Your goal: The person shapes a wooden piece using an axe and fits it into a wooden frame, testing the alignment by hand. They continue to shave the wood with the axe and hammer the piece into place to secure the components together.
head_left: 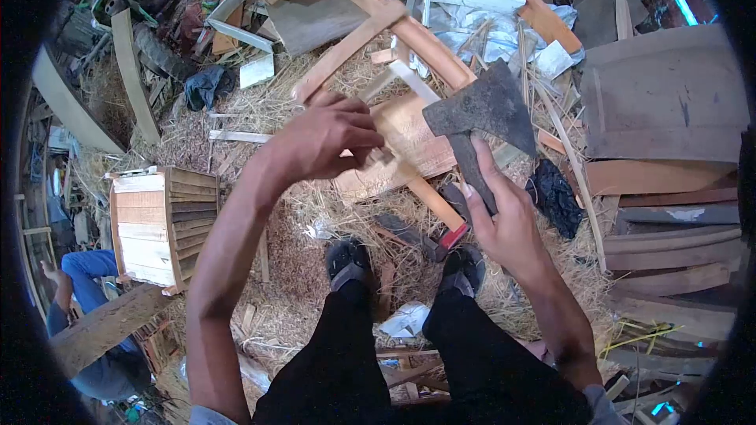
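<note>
My right hand [508, 224] grips the dark handle of an axe [487, 110], thumb laid along it. The broad dark blade is raised over the ground, flared edge toward the right. My left hand [327, 138] is closed, fingers curled and pinched together. Whatever its fingertips hold, if anything, is too small to make out. It hovers over the left part of a light wooden board [433, 153]. A hammer [450, 238] with a red-marked head and an orange-brown wooden handle lies between the board and my feet. A strip of pale wood [413, 83] sticks up behind the board.
Straw and wood shavings cover the ground. A slatted wooden crate [146, 228] stands left, near a seated person in blue jeans [87, 271]. Joined planks [425, 39] lie ahead. Stacked curved boards [669, 260] line the right, beside a black plastic bag [555, 197].
</note>
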Demonstrator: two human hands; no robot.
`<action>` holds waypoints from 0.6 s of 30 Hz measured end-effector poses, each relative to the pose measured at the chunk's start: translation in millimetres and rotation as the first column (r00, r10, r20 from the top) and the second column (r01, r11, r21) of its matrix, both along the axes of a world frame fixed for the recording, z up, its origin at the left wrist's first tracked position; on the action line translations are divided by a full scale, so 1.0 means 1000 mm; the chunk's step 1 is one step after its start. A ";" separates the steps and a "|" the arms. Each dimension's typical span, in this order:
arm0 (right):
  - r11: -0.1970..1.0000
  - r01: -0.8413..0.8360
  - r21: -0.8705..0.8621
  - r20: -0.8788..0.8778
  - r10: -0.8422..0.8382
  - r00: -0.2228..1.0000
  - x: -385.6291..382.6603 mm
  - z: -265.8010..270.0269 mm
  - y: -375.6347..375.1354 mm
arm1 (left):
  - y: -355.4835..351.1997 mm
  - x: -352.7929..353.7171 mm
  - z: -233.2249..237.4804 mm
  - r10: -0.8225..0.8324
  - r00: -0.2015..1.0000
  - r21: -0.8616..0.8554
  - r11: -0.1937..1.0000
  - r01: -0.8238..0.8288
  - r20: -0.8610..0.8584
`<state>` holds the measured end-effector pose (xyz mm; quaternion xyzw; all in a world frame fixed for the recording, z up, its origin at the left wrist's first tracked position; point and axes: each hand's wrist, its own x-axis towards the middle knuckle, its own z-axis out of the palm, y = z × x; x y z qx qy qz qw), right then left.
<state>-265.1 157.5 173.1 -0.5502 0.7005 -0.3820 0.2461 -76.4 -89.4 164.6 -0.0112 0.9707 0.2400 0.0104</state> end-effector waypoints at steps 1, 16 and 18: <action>1.000 0.003 0.017 0.004 -0.003 1.000 0.002 0.000 -0.001 | -0.007 0.001 -0.006 -0.029 0.999 -0.073 0.997 0.028 -0.015; 0.999 -0.051 0.016 0.049 0.050 0.998 0.016 -0.025 -0.002 | 0.052 0.063 -0.117 0.868 0.481 0.699 0.421 -0.579 -0.125; 0.997 -0.062 0.045 0.056 0.059 0.997 0.016 -0.025 -0.003 | 0.057 0.059 -0.126 0.887 0.462 0.816 0.278 -0.507 -0.016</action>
